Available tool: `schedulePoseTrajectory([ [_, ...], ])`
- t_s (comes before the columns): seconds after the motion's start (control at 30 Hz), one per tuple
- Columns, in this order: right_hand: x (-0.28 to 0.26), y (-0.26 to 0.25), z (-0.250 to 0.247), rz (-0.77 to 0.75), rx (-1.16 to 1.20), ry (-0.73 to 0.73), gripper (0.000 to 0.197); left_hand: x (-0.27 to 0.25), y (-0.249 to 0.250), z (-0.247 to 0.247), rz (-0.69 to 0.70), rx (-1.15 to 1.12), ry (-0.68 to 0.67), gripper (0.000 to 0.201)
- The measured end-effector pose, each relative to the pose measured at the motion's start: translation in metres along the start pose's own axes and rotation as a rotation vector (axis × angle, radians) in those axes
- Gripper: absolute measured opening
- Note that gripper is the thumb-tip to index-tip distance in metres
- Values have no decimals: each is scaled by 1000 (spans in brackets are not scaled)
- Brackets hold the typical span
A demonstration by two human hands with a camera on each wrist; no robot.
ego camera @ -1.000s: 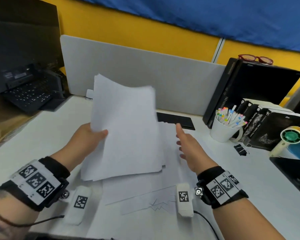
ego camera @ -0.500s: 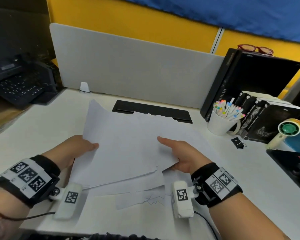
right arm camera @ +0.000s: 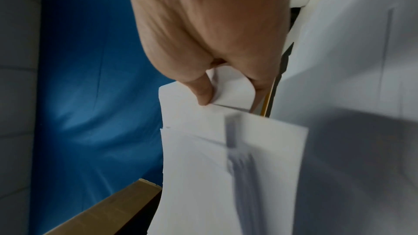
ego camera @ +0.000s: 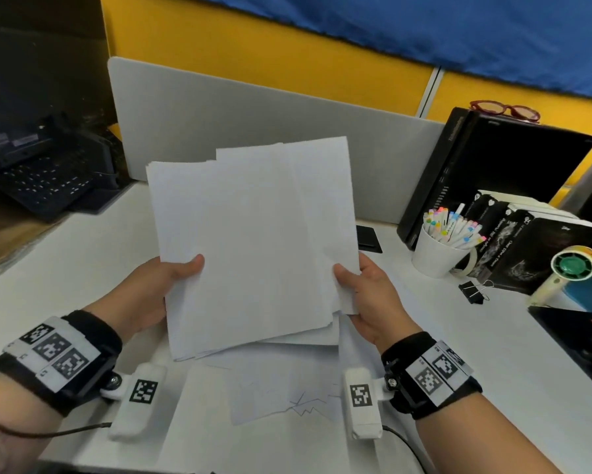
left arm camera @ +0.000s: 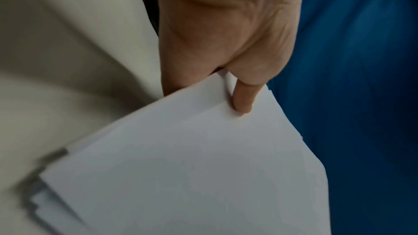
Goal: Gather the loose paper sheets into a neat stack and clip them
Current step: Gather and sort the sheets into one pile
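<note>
both hands, left hand (ego camera: pixel 151 289) and right hand (ego camera: pixel 373 299), pinch the uneven paper stack (ego camera: pixel 253 241) by its lower sides, fingers clamped on it, above the desk (ego camera: pixel 82 254); binder clip (ego camera: pixel 472 291) lies right of the stack.

I see sheets (ego camera: pixel 253 241) raised over worktop (ego camera: pixel 458 336); binder clip (ego camera: pixel 474 291) right, before mug (ego camera: pixel 436 254); partition (ego camera: pixel 253 107) behind.

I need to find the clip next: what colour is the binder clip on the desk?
Black with silver wire handles; the binder clip shows best in the head view.
</note>
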State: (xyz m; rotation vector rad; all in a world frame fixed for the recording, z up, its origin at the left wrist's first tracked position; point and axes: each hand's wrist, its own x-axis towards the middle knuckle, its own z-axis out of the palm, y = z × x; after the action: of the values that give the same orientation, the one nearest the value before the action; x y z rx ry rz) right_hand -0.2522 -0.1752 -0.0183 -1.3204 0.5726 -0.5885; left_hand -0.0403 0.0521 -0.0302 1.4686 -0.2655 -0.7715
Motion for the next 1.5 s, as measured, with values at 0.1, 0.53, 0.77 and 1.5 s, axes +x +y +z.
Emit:
schedulePoseTrajectory([
  [0.1, 1, -6, -5, -59, -3, 27, 30, 0, 0, -2, -27, -3, -6, 30],
  [0.53, 6, -14, -13, -306, 68, 429, 35, 12, -12, -14, -193, 273, -32, 29],
  [0.77, 0, -8, 2, 105, -63, 128, 36, 7, -12, -9, -213, 207, 20, 20],
  [1.5, 0, 12, -3, 259, -212, 109, 27, -5, -13, 2, -49, 105, -306, 51],
])
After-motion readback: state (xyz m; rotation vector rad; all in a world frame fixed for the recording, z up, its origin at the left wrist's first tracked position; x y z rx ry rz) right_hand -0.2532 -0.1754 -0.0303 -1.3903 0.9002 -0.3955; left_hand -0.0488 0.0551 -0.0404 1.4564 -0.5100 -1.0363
